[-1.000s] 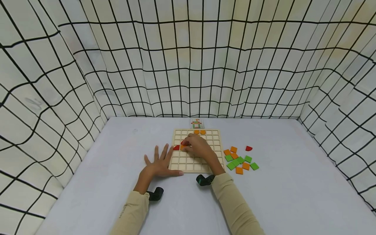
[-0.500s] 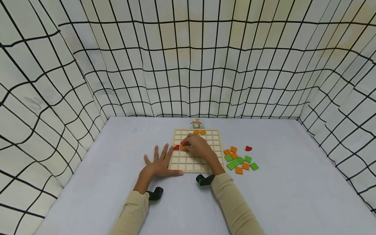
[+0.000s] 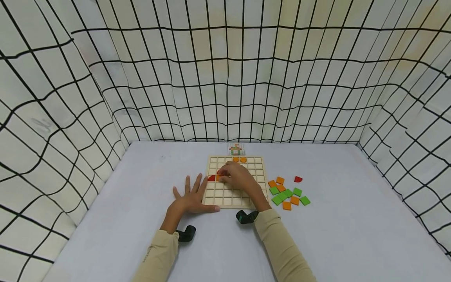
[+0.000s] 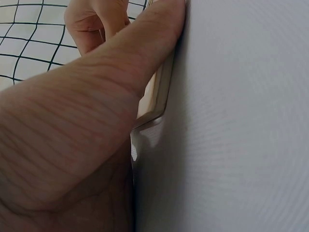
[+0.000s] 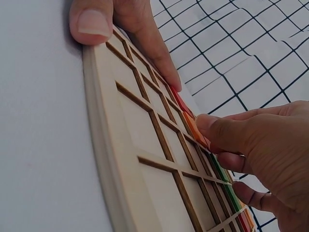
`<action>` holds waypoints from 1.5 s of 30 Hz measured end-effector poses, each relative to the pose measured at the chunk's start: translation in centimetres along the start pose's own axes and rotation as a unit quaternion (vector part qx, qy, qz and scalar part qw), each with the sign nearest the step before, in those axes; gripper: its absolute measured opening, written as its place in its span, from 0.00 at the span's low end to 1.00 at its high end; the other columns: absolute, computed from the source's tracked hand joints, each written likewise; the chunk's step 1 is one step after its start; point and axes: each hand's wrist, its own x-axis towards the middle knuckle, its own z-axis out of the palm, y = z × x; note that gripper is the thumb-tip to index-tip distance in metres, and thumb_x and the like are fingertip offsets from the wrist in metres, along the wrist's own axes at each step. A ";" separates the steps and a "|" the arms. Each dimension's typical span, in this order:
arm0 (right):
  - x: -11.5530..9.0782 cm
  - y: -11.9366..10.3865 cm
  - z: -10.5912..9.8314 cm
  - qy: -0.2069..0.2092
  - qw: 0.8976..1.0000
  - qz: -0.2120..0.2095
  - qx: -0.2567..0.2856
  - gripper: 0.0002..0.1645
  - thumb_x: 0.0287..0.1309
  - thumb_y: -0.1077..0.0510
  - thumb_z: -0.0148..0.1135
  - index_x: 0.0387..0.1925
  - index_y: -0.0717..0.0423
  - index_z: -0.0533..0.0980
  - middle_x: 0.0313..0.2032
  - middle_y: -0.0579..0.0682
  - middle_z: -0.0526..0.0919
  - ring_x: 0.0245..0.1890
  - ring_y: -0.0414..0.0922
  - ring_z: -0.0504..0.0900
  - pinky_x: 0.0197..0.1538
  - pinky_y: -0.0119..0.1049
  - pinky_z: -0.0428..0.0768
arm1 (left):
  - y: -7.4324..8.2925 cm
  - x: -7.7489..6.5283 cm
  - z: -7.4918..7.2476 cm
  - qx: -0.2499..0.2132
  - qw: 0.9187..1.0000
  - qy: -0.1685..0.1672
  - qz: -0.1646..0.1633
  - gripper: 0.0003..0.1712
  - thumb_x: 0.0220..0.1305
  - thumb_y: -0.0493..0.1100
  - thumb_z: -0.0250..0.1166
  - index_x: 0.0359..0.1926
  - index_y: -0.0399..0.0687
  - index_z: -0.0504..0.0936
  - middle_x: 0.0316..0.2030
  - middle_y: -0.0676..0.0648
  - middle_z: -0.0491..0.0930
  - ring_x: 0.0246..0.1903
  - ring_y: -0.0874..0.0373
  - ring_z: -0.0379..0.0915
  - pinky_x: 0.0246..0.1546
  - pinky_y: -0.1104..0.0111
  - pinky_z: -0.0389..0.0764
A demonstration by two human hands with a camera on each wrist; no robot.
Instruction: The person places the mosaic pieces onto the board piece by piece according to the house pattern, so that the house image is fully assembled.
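Note:
On the white table lies a pale wooden grid board (image 3: 232, 201). My left hand (image 3: 190, 199) lies spread with straight fingers over the board's near left corner; its thumb rests along the front edge. My right hand (image 3: 239, 176) reaches over the board with curled fingers. In the right wrist view its thumb and fingers pinch at an orange tile (image 5: 193, 126) in the grid; the index fingertip is partly hidden. Left of that tile sits a red quarter-round piece (image 3: 211, 178). Another red piece (image 3: 219, 172) peeks out by the right fingertips. Two orange rounded pieces (image 3: 239, 159) sit in the far row.
Right of the board lie loose green tiles (image 3: 283, 195), orange tiles (image 3: 287, 205) and one red quarter-round piece (image 3: 298, 179). A pattern card (image 3: 236, 149) lies behind the board. White walls with black grid lines (image 3: 225, 90) surround the table.
Both hands stay almost still over the board. The head view shifts very slightly; no piece visibly changes place.

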 end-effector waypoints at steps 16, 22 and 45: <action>-1.7 1.6 -2.0 0.020 0.999 0.028 0.017 0.15 0.63 0.45 0.64 0.44 0.50 0.83 0.41 0.45 0.84 0.43 0.41 0.81 0.48 0.38 0.80 | 0.3 0.0 0.0 0.009 1.000 0.013 -0.003 0.70 0.47 0.79 0.63 0.78 0.51 0.38 0.78 0.42 0.30 0.74 0.33 0.14 0.60 0.24 0.27; -2.7 2.9 -2.9 0.038 0.999 0.031 0.024 0.15 0.61 0.47 0.66 0.43 0.52 0.84 0.38 0.47 0.83 0.39 0.42 0.79 0.44 0.38 0.79 | 0.2 0.2 0.0 0.004 1.000 0.016 -0.002 0.70 0.47 0.78 0.63 0.78 0.52 0.37 0.78 0.42 0.29 0.74 0.33 0.14 0.60 0.25 0.26; -8.9 10.0 -6.6 0.051 0.986 0.152 0.041 0.14 0.63 0.53 0.63 0.46 0.56 0.82 0.44 0.54 0.82 0.47 0.52 0.78 0.53 0.50 0.77 | 0.1 0.1 0.0 -0.008 1.000 0.009 -0.002 0.70 0.47 0.77 0.64 0.78 0.52 0.37 0.78 0.42 0.28 0.74 0.34 0.12 0.59 0.25 0.23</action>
